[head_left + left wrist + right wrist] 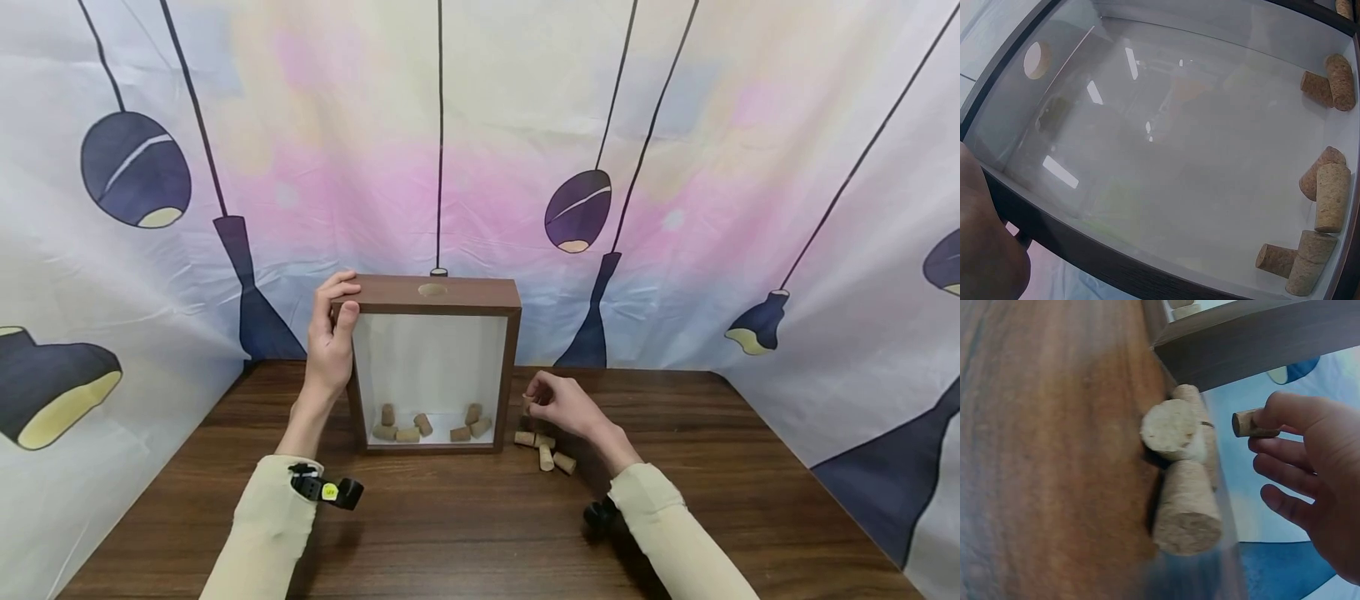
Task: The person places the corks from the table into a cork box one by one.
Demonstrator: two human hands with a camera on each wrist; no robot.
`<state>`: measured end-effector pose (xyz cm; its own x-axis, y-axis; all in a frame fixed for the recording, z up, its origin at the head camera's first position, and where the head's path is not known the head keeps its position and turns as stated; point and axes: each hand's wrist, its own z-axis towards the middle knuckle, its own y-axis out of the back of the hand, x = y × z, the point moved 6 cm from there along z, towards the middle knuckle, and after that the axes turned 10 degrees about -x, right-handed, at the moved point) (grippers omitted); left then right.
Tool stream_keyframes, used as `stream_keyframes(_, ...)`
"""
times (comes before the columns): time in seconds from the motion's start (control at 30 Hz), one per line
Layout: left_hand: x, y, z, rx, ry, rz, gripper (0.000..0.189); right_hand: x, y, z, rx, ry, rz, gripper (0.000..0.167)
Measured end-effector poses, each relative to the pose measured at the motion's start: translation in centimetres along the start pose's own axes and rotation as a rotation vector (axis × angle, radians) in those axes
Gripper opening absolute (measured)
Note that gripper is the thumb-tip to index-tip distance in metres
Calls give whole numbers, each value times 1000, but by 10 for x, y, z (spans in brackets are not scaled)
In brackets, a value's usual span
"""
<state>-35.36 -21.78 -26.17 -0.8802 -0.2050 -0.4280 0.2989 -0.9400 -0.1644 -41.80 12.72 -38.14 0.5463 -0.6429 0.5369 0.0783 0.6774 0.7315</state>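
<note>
A brown-framed shadow box with a clear front stands upright on the table, a round hole in its top. My left hand grips its upper left corner, thumb at the front edge and fingers over the top. Several corks lie along the bottom inside the box. To the right of the box, my right hand pinches a cork between thumb and forefinger, the other fingers loosely bent. Below that hand, several loose corks lie on the table by the box's lower right corner.
The dark wood-grain table reaches back to a fabric backdrop printed with hanging lamps, which also closes in both sides. A black wrist camera is strapped on the left sleeve, another on the right.
</note>
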Motion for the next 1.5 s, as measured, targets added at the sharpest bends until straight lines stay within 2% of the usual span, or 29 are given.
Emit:
stream_keyframes(0.27, -4, 0, 0, -3, 9, 22, 35, 17, 26, 4, -76, 49, 12, 13)
stream_keyframes(0.47, -27, -5, 0, 2, 16, 18, 36, 33, 50, 9, -136, 117, 8, 14)
stream_keyframes(0.5, -27, -5, 0, 1, 17, 17, 36, 37, 54, 10, -148, 133, 3, 14)
stream_keyframes(0.7, -2, 0, -1, -6, 17, 10, 35, 53, 79, 16, -218, 187, -31, 14)
stream_keyframes(0.8, 0, 0, 0, -3, 15, 10, 35, 64, 91, 19, -257, 224, -35, 14)
stream_keyframes(0.9, -4, 0, 0, 1, 12, 21, 35, 76, 103, 22, -282, 257, -44, 13)
stream_keyframes(1.17, -33, -6, 1, 3, 13, 6, 37, 110, 127, 27, -322, 333, -62, 11)
stream_keyframes(1.5, -36, -7, 1, 6, 22, 16, 37, 148, 149, 37, -378, 435, -61, 11)
